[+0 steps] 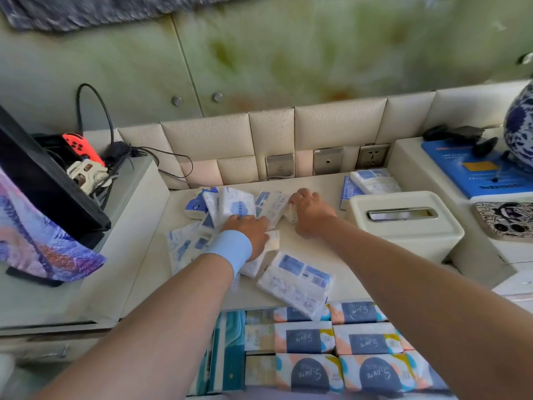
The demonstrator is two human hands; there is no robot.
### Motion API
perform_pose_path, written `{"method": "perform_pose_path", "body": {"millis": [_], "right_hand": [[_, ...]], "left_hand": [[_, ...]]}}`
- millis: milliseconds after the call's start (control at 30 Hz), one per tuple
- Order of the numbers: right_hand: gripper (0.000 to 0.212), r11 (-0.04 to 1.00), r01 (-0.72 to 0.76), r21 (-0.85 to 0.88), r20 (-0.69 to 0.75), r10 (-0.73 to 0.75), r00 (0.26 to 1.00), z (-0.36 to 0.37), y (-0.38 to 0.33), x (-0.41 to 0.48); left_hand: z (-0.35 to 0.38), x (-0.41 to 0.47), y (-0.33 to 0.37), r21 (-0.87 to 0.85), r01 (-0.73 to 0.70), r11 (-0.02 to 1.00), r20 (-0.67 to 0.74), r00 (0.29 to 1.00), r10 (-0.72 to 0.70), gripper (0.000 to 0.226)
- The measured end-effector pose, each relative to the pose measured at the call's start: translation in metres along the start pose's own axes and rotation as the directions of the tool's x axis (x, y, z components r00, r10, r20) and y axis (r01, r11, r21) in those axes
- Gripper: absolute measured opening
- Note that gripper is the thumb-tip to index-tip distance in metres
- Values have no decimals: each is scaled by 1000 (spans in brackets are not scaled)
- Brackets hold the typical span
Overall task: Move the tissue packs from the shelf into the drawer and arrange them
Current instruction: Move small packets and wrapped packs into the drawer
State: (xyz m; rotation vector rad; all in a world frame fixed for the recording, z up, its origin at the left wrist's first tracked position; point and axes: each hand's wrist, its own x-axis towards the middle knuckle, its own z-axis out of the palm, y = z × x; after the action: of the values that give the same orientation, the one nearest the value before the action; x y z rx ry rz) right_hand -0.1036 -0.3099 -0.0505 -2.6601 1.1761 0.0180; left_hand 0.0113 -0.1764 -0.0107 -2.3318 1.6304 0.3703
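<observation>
"s.pure" reads, upside down, on the dark ovals and patches of the orange-and-white tissue packs in the drawer [372, 343], well below the fingers [300, 194]. print on the white-and-blue tissue packs [294, 281] and the blue booklet [473, 171] is too blurred to read.

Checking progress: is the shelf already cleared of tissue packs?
No, several tissue packs lie loose on the shelf under both hands.

white tissue box [403, 223] – right | red controller [82, 147] – left | blue-white vase [519, 122] – far right
</observation>
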Motion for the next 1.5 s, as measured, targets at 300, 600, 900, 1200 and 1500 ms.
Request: {"method": "perform_pose_path", "body": {"millis": [300,600,900,1200,1500], "right_hand": [[106,994,13,-108,79,-5,997,8,-3,17],[45,985,-119,-124,138,136,981,-5,1,-10],[44,990,37,-133,-63,-46,997,-25,-16,-90],[64,952,255,-171,216,-216,952,-29,-58,-193],[49,937,258,-234,320,-176,931,64,-56,-240]], "left_hand": [[-1,-3,-17,-97,-55,994,-165,986,38,27],[7,-23,-16,-354,-25,935,-91,996,-8,27],[10,-76,2,-465,-31,885,-77,997,-5,31],[64,-155,-3,-524,-2,852,8,1000,7,30],[130,-179,0,-443,-26,896,48,997,53,13]]}}
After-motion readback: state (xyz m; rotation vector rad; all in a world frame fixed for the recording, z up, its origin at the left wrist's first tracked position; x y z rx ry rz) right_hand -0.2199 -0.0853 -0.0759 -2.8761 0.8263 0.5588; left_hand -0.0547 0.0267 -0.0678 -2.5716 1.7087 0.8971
